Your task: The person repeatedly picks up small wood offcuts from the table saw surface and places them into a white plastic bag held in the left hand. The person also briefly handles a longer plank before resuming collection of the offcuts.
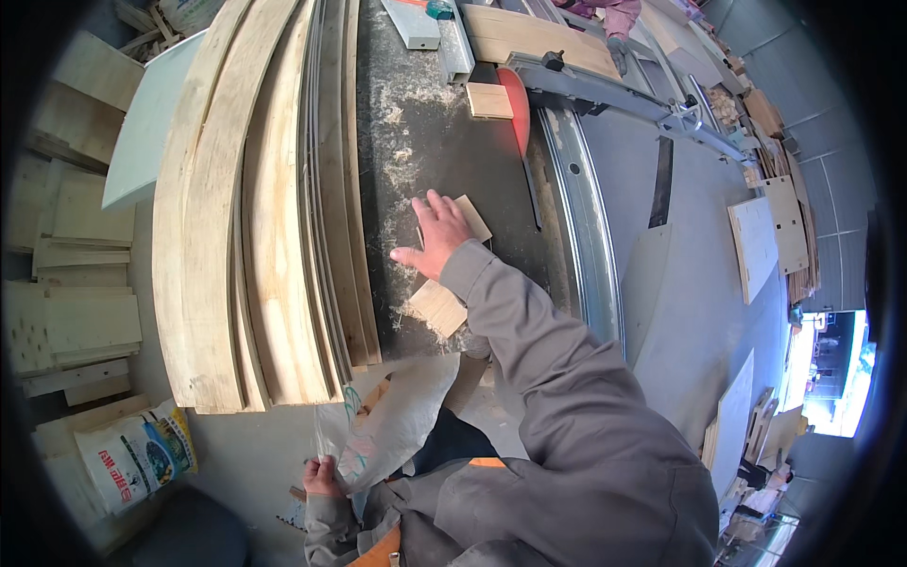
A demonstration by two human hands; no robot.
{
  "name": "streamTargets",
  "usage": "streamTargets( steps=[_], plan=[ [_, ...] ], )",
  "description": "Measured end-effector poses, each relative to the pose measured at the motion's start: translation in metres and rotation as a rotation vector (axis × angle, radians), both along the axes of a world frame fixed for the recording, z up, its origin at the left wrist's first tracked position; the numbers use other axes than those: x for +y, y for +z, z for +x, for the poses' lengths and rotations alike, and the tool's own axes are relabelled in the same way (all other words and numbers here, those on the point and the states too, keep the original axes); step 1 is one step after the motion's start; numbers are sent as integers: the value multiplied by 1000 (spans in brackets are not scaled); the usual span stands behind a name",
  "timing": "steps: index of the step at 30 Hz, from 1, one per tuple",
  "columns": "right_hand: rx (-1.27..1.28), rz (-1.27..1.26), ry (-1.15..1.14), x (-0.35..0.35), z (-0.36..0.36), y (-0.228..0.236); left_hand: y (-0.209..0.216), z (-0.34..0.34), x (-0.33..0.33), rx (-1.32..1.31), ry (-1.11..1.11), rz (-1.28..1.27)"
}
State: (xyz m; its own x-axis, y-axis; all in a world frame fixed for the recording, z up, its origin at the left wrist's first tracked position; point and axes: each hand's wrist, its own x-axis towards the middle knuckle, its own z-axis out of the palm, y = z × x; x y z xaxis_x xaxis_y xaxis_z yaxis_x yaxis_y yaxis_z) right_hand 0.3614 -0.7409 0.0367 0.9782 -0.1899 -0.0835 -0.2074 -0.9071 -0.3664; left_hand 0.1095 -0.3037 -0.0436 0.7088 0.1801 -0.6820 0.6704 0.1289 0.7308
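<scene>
On the sawdust-strewn dark saw table, my right hand lies with fingers spread, over or against small wooden blocks. One wooden block shows beyond its fingers, and another block lies near the table's front edge. Below that edge, my left hand is closed on the rim of a translucent plastic bag. The bag hangs under the table corner, with some wood visible in it. Farther off, a third wooden block sits beside the red saw guard.
Long wooden boards are stacked along the table's left side. A metal rail and a grey sliding surface lie to the right. At the far end is a co-worker's gloved hand. A printed sack stands at lower left.
</scene>
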Motion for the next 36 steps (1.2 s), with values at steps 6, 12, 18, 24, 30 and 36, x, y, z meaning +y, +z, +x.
streamTargets(
  steps=[6, 12, 18, 24, 30, 36],
  plan=[
    [-55, -65, -36, -34, -40, -3, 5, 6, 6, 35, -52, 53],
    [-88, -38, -137, -19, -55, -4, 1, -1, 6, 9, -52, -29],
    [-256, 77, -31, 4, -85, 27, 5, -8, 15, -15, -37, -51],
    [-53, -22, -28, 58, -146, 17, 11, -14, 28, -81, -59, 17],
    [-238, 98, -64, 80, -170, 15, 8, -19, 47, -139, -49, -102],
    [-121, 402, 88, 168, -236, 25, 5, -38, 64, -194, -22, -195]
  ],
)
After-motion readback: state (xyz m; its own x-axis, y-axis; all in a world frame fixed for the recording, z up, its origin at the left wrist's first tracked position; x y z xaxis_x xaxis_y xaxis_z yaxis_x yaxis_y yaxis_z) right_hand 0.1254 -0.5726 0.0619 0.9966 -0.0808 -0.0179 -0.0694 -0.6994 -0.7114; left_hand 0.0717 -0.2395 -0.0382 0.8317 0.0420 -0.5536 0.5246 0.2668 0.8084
